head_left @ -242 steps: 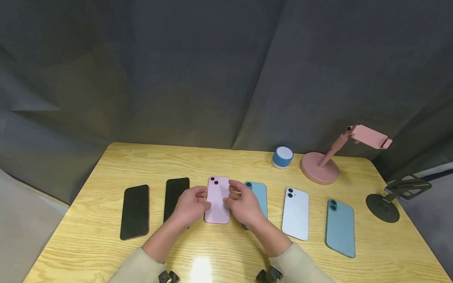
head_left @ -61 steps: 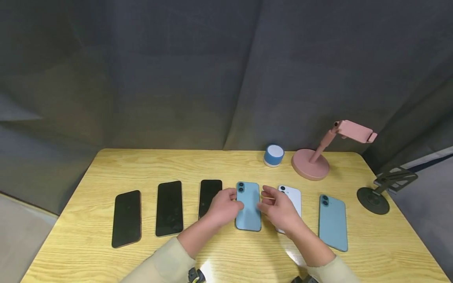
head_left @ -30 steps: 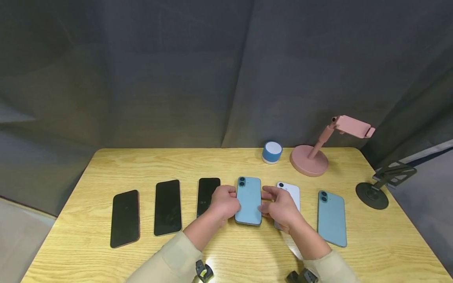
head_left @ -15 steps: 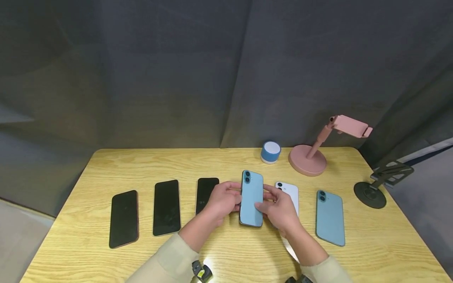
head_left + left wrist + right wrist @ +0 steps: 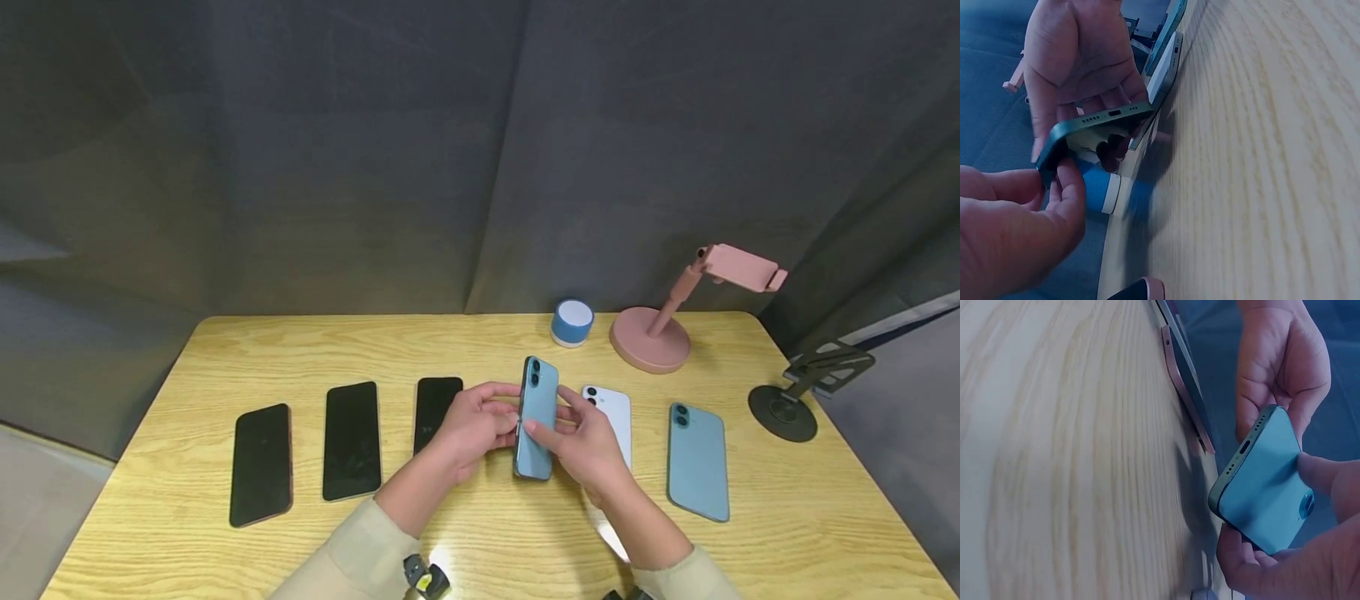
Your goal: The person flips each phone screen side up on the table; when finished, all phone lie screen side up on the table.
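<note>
Between both hands a teal smartphone is held tilted above the table, its right side lower in the right wrist view's shadowed gap. My left hand pinches its left long edge between thumb and fingers. The right hand grips the opposite side, thumb across the back and fingers beneath. In the right wrist view the phone's blue back and charging port show; its dark screen side faces down in the left wrist view. Just left lies a face-down-backed phone with black screen up; a white phone lies partly under the right arm.
Two more black-screened phones lie at left, and another teal phone at right. Behind stand a blue-and-white cylinder and a pink phone stand. A black stand is near the right edge of the wooden table.
Both hands went from the pink phone, now screen up, to the teal one. They have lifted it off the table and are tilting it, its left edge rising.
</note>
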Tool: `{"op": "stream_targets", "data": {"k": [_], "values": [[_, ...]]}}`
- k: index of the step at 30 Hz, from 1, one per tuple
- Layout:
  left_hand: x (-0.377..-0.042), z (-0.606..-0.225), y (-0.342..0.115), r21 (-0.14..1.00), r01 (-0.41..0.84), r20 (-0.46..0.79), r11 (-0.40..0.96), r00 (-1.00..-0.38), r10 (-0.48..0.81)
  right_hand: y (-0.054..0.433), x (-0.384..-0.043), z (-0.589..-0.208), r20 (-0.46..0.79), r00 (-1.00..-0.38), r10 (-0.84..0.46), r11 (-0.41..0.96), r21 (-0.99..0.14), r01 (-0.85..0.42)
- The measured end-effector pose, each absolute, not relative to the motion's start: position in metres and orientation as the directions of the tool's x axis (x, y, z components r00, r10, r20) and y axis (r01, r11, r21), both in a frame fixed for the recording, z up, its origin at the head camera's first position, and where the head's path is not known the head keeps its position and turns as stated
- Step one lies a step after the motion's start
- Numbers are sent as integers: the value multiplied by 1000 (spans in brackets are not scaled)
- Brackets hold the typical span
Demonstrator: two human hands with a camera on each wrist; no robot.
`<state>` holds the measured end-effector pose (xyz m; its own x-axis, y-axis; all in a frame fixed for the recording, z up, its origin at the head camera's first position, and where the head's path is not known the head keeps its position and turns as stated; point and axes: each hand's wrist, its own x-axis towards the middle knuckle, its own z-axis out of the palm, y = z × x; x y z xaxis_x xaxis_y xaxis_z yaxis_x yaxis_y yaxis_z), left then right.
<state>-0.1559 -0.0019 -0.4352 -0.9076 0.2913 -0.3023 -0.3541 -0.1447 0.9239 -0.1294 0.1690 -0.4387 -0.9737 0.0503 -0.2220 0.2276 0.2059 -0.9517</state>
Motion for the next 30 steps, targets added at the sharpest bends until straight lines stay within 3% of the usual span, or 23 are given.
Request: {"op": "stream_targets", "data": {"k": [8,18,24,30], "values": [[-155,-439,-1,938,-318,-258,-138,-906,335,165,-126,-439,-214,-977,-16,36,-976,213],[-154,-446,1,955,-258,-284,148,-940,192,169,-121,-434,-216,-974,-74,-187,-956,226],[-155,-444,5,947,-264,-291,180,-946,144,171,-120,-436,-126,-978,-165,-326,-929,174],[-154,-441,6,961,-203,-226,189,-968,110,172,-122,-439,-136,-988,-68,-370,-916,152]]}}
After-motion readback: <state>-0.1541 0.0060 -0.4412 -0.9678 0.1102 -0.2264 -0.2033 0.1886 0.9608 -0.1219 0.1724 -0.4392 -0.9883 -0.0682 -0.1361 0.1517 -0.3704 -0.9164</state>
